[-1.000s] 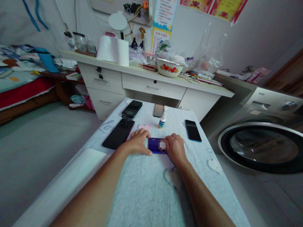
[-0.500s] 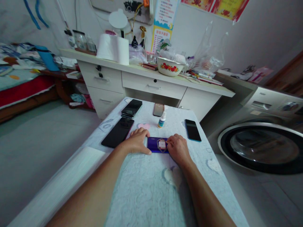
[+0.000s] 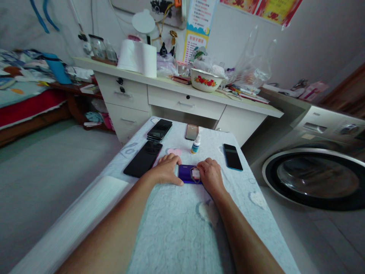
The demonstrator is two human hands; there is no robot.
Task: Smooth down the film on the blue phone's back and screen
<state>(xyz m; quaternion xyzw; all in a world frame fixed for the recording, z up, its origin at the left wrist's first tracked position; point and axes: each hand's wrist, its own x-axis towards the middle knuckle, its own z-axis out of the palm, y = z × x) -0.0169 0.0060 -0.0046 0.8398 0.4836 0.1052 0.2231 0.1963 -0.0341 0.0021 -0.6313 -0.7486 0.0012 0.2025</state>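
Observation:
A purple phone (image 3: 185, 173) lies back up on the cloth-covered table, with a hexagon-shaped ring outline and a pale square (image 3: 195, 173) on its right half. My left hand (image 3: 167, 169) grips the phone's left end, thumb at the near edge and fingers at the far edge. Over its right part, my right hand (image 3: 210, 175) is closed, fingertips pressed together at the hexagon; whatever they pinch is hidden. Just beyond the phone stands a small white bottle (image 3: 195, 145) with a blue and yellow label.
A black tablet (image 3: 143, 158) lies left of my left hand, with stacked phones (image 3: 159, 129) behind it. Another phone (image 3: 192, 132) lies at the back, and a dark phone (image 3: 233, 156) to the right. A white desk (image 3: 185, 99) and washing machine (image 3: 313, 167) stand around the table (image 3: 176, 232).
My right hand has shifted slightly up and left, its fingertips now covering more of the hexagon. My left hand keeps its grip on the phone.

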